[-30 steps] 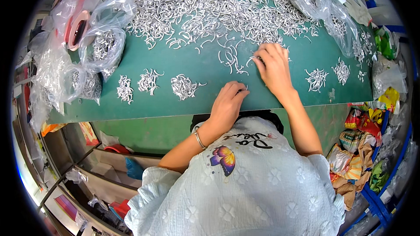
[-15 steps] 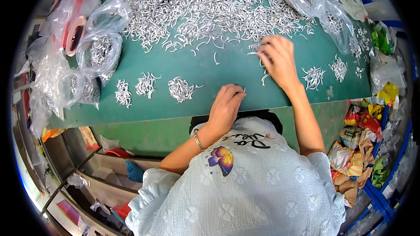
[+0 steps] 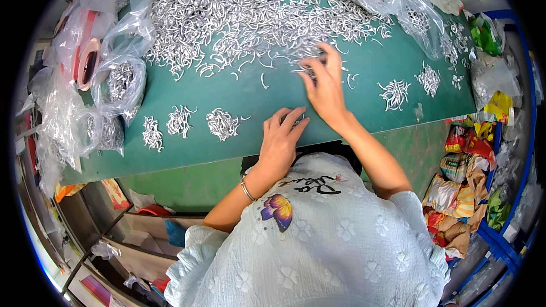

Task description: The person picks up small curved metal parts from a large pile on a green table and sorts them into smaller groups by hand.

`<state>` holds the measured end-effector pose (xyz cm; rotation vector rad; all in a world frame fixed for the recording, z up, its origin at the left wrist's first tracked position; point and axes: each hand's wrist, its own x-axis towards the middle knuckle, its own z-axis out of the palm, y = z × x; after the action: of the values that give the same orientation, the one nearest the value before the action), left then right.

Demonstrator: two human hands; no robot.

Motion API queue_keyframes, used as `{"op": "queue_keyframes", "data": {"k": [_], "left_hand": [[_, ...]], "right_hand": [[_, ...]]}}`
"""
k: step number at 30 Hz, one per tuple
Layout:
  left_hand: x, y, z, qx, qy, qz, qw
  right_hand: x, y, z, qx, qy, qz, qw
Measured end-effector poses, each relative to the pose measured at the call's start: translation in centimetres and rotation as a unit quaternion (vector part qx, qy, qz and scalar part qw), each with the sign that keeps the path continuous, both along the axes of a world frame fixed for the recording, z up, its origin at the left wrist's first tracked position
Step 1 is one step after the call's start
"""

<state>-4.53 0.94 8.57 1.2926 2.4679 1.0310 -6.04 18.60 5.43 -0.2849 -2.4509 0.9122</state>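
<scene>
A large heap of small curved silvery metal pieces (image 3: 227, 17) covers the far part of the green table (image 3: 239, 88). My right hand (image 3: 327, 88) reaches to the heap's near edge, thumb and fingers apart, the fingertips blurred over loose pieces. Close to the table's front edge, my left hand (image 3: 278, 139) rests with fingers bent down onto the surface; what lies beneath them is mostly hidden. Left of it are three small piles, the nearest being a round pile (image 3: 222, 124) of the same pieces. On the right sit a spread pile (image 3: 393, 94) and a smaller pile (image 3: 428, 79).
Clear plastic bags (image 3: 119, 82) holding pieces crowd the table's left side, around a red-rimmed oval object (image 3: 88, 63). Another bag (image 3: 418, 20) lies at the far right. Below on the right are colourful packages (image 3: 449, 193) beside a blue frame (image 3: 495, 241); wooden shelving (image 3: 145, 258) stands lower left.
My right hand has moved left along the near edge of the heap. My left hand stays near the front edge, its fingers slightly more spread. The whole view has shifted a little.
</scene>
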Motion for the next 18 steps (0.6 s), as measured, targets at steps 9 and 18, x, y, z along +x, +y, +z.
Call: {"op": "queue_keyframes", "data": {"k": [9,18], "left_hand": [[0.2,0.1,-1.1,0.049,-0.012,0.026,0.998],[0.0,0.1,-1.3,0.093,-0.04,0.026,0.995]], "right_hand": [[-5.5,0.6,4.9,-0.493,-0.051,0.087,0.864],[0.8,8.2,8.7,-0.128,-0.229,-0.024,0.965]]}}
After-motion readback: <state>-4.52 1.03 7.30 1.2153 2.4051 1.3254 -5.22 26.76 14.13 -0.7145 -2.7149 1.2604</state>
